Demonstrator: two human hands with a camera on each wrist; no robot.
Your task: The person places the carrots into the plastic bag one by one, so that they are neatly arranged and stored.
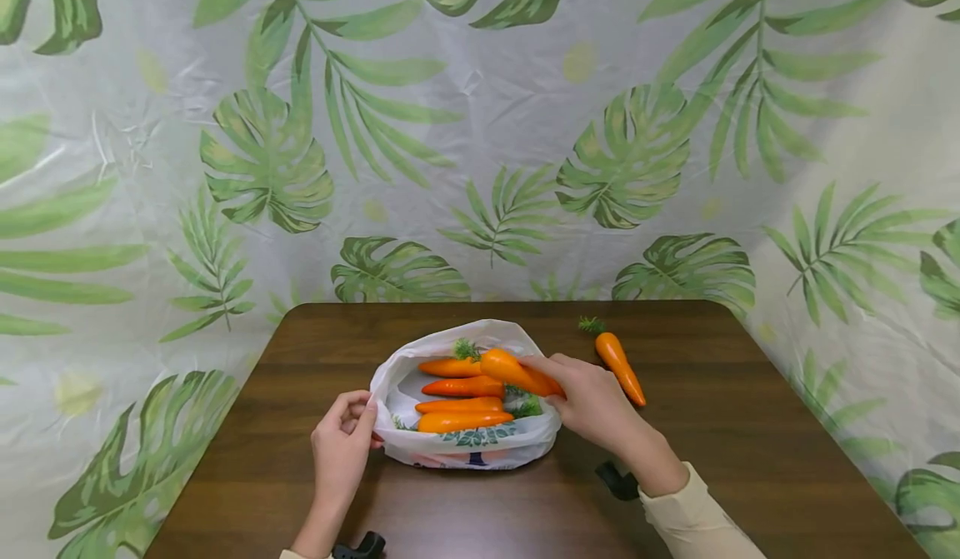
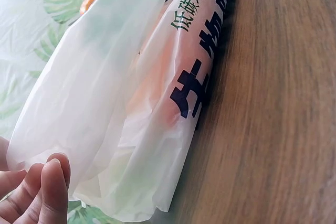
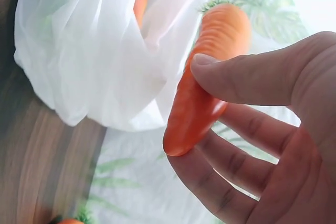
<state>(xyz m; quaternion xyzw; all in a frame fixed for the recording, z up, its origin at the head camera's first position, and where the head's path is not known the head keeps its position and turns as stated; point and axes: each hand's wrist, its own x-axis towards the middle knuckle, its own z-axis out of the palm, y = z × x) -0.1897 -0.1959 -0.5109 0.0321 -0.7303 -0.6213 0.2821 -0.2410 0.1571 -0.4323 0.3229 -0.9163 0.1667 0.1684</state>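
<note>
A white plastic bag (image 1: 480, 456) with printing on its side lies on the table, its mouth spread wide. Several carrots (image 1: 461, 421) lie inside it. My left hand (image 1: 347, 434) pinches the bag's left rim between thumb and fingers; the left wrist view shows the fingertips (image 2: 55, 182) on the thin plastic. Over the right side of the opening, my right hand (image 1: 592, 396) holds another carrot (image 1: 513, 369) between thumb and fingers, its green top toward the left. In the right wrist view that carrot (image 3: 212, 66) is clear of the bag (image 3: 89, 51).
One more carrot (image 1: 619, 366) lies on the brown wooden table (image 1: 712, 459), to the right of the bag. Behind the table hangs a leaf-patterned sheet (image 1: 517, 126). Dark straps (image 1: 618, 481) circle the wrists.
</note>
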